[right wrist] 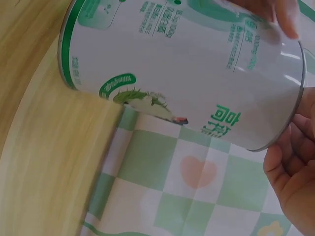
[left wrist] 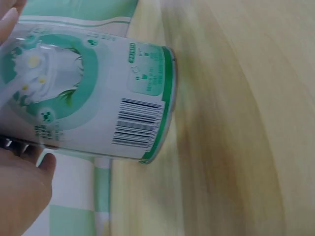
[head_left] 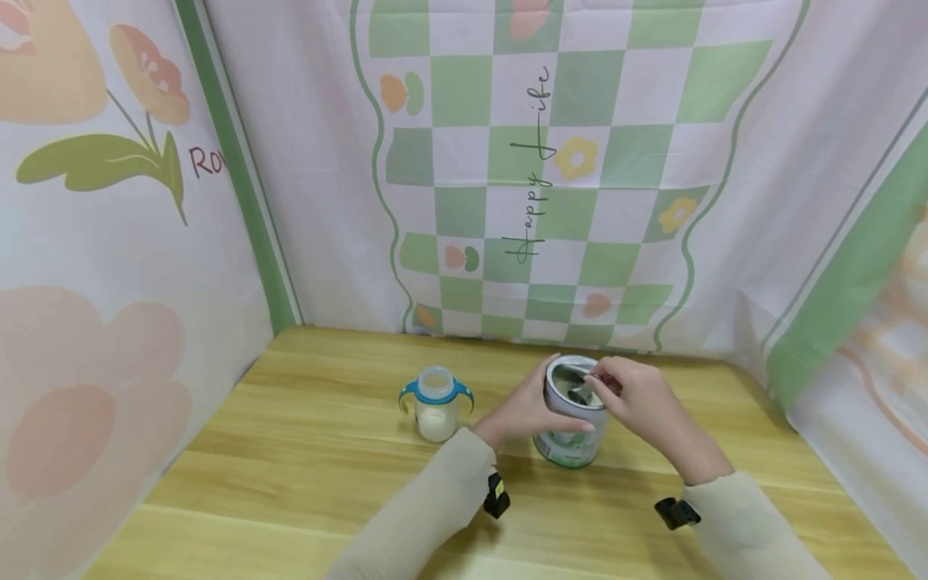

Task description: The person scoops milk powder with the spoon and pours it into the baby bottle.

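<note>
I see the left hand [head_left: 535, 407] gripping an open tin [head_left: 573, 447], upright on the table [head_left: 290, 483] to the right of the bottle [head_left: 437, 420]. The right hand [head_left: 641, 403] pinches a spoon [head_left: 580, 394] inside the tin's mouth.

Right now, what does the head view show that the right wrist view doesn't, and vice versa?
Head only: the blue-handled bottle, the can's open mouth from above, and a spoon-like utensil in it, pinched by the right hand.

Right wrist only: large green characters on the can's side, readable up close.

Both: the can, the right hand, the wooden table and the checked cloth. The left hand grips the can in the head view; fingertips at the wrist view's top look like its own.
</note>
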`<state>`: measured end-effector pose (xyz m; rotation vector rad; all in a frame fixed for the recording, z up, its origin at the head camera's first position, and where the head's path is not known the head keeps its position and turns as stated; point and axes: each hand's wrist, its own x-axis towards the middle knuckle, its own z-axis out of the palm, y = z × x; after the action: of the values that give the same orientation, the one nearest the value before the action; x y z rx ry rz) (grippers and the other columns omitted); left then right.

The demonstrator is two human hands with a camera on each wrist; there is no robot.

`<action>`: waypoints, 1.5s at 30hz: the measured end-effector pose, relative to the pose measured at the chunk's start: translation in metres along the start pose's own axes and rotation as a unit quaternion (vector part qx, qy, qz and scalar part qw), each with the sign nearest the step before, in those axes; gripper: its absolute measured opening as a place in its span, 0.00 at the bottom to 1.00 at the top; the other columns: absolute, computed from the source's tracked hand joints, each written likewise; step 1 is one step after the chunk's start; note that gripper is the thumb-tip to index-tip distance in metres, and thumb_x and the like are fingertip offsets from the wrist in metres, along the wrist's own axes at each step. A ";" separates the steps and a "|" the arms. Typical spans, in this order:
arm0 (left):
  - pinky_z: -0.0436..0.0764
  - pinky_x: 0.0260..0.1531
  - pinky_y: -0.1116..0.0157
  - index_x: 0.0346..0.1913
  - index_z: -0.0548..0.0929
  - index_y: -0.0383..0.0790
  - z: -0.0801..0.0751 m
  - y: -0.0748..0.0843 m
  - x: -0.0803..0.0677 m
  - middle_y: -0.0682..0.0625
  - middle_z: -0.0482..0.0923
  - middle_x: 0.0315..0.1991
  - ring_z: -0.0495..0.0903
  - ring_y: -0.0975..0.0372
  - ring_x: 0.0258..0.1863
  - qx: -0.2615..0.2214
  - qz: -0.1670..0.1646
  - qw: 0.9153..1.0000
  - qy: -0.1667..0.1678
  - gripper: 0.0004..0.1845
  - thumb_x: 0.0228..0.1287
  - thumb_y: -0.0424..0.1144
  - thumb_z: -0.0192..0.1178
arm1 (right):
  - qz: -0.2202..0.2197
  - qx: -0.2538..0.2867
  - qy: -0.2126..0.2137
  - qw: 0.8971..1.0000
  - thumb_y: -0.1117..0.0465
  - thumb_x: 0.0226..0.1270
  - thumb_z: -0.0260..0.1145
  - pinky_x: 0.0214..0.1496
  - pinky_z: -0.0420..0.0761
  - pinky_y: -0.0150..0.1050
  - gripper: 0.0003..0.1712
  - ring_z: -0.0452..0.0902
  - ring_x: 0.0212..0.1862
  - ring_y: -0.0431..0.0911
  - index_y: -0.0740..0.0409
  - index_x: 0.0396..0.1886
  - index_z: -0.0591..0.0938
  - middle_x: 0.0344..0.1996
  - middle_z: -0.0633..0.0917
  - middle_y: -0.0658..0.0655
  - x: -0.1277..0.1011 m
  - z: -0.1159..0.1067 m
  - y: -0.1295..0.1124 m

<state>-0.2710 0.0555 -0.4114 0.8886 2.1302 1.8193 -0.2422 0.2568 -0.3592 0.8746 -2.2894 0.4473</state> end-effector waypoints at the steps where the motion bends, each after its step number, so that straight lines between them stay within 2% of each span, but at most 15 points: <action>1: 0.73 0.57 0.64 0.79 0.53 0.51 0.001 -0.003 0.000 0.57 0.67 0.65 0.73 0.62 0.60 -0.002 -0.004 1.000 0.003 0.54 0.55 0.44 0.77 | 0.002 0.001 -0.005 1.000 0.71 0.58 0.74 0.24 0.77 0.34 0.09 0.72 0.25 0.35 0.56 0.29 0.83 0.24 0.79 0.45 0.000 0.000 -0.001; 3: 0.74 0.56 0.65 0.78 0.52 0.54 0.003 -0.009 0.002 0.59 0.66 0.65 0.74 0.64 0.59 -0.003 0.001 1.000 0.007 0.53 0.56 0.45 0.77 | 0.007 0.004 -0.014 1.000 0.71 0.58 0.74 0.24 0.76 0.33 0.09 0.72 0.25 0.34 0.56 0.30 0.83 0.24 0.79 0.44 0.000 0.000 -0.003; 7: 0.77 0.54 0.65 0.75 0.56 0.60 0.005 -0.020 0.006 0.59 0.68 0.64 0.75 0.66 0.57 -0.014 0.034 0.999 0.000 0.48 0.58 0.44 0.75 | 0.014 0.014 -0.028 0.999 0.71 0.58 0.74 0.24 0.76 0.32 0.09 0.72 0.25 0.34 0.56 0.30 0.83 0.24 0.79 0.44 0.002 -0.002 -0.005; 10: 0.77 0.54 0.66 0.74 0.56 0.61 0.005 -0.023 0.008 0.60 0.68 0.64 0.75 0.67 0.57 -0.018 0.045 0.999 -0.006 0.47 0.59 0.44 0.75 | 0.023 0.023 -0.043 0.999 0.71 0.59 0.74 0.24 0.76 0.33 0.08 0.72 0.24 0.34 0.57 0.29 0.83 0.23 0.79 0.44 0.003 -0.003 -0.007; 16: 0.76 0.54 0.66 0.74 0.56 0.61 0.003 -0.019 0.006 0.60 0.67 0.64 0.74 0.66 0.58 -0.024 0.048 0.998 -0.017 0.45 0.60 0.42 0.74 | 0.049 0.040 -0.089 0.994 0.68 0.63 0.73 0.24 0.76 0.33 0.07 0.71 0.24 0.33 0.56 0.29 0.83 0.22 0.79 0.42 0.008 -0.004 -0.011; 21: 0.77 0.53 0.65 0.74 0.57 0.59 0.002 -0.016 0.005 0.60 0.68 0.63 0.76 0.66 0.56 -0.027 0.046 0.998 -0.021 0.44 0.61 0.41 0.73 | 0.063 0.065 -0.110 0.990 0.66 0.65 0.72 0.22 0.72 0.33 0.10 0.67 0.21 0.33 0.52 0.26 0.80 0.19 0.76 0.40 0.013 -0.002 -0.016; 24: 0.78 0.52 0.65 0.74 0.56 0.59 0.003 -0.016 0.004 0.60 0.67 0.63 0.76 0.67 0.55 -0.026 0.039 0.999 -0.021 0.44 0.62 0.42 0.73 | 0.095 0.088 -0.122 0.984 0.64 0.68 0.70 0.23 0.72 0.33 0.10 0.67 0.21 0.34 0.52 0.26 0.81 0.19 0.76 0.41 0.015 -0.003 -0.018; 28: 0.77 0.53 0.65 0.76 0.55 0.58 0.003 -0.014 0.003 0.61 0.68 0.62 0.75 0.67 0.55 -0.025 0.028 0.999 -0.019 0.46 0.61 0.43 0.73 | 0.161 0.116 -0.119 0.973 0.60 0.71 0.68 0.26 0.75 0.35 0.07 0.73 0.24 0.37 0.53 0.30 0.85 0.22 0.81 0.45 0.016 -0.008 -0.018; 32: 0.76 0.54 0.65 0.75 0.55 0.59 0.002 -0.013 0.002 0.61 0.68 0.62 0.74 0.67 0.56 -0.022 0.027 0.999 -0.017 0.46 0.61 0.43 0.73 | 0.210 0.135 -0.115 0.962 0.55 0.73 0.67 0.24 0.74 0.36 0.09 0.75 0.23 0.42 0.53 0.33 0.86 0.23 0.84 0.49 0.016 -0.014 -0.014; 38: 0.75 0.55 0.64 0.74 0.57 0.61 0.002 -0.012 0.002 0.61 0.69 0.62 0.74 0.67 0.57 -0.013 0.029 0.999 -0.005 0.46 0.60 0.43 0.74 | 0.243 0.139 -0.099 0.955 0.51 0.74 0.64 0.24 0.75 0.37 0.13 0.78 0.26 0.43 0.54 0.35 0.87 0.24 0.84 0.51 0.013 -0.019 -0.006; 42: 0.75 0.56 0.64 0.73 0.58 0.63 0.003 -0.013 0.002 0.61 0.69 0.61 0.74 0.68 0.57 -0.019 0.017 1.000 -0.001 0.46 0.58 0.43 0.75 | 0.273 0.141 -0.086 0.948 0.47 0.75 0.63 0.23 0.72 0.36 0.18 0.75 0.23 0.44 0.56 0.35 0.86 0.22 0.84 0.53 0.009 -0.021 -0.001; 45: 0.75 0.56 0.64 0.74 0.58 0.63 0.003 -0.013 0.001 0.61 0.69 0.61 0.74 0.67 0.57 -0.021 0.012 1.000 0.000 0.46 0.58 0.43 0.76 | 0.284 0.138 -0.072 0.946 0.46 0.74 0.63 0.21 0.69 0.36 0.19 0.72 0.21 0.44 0.57 0.35 0.86 0.21 0.83 0.53 0.006 -0.022 0.001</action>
<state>-0.2742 0.0585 -0.4238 0.9077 2.0819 1.8687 -0.2371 0.2659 -0.3389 0.3557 -2.6444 1.0038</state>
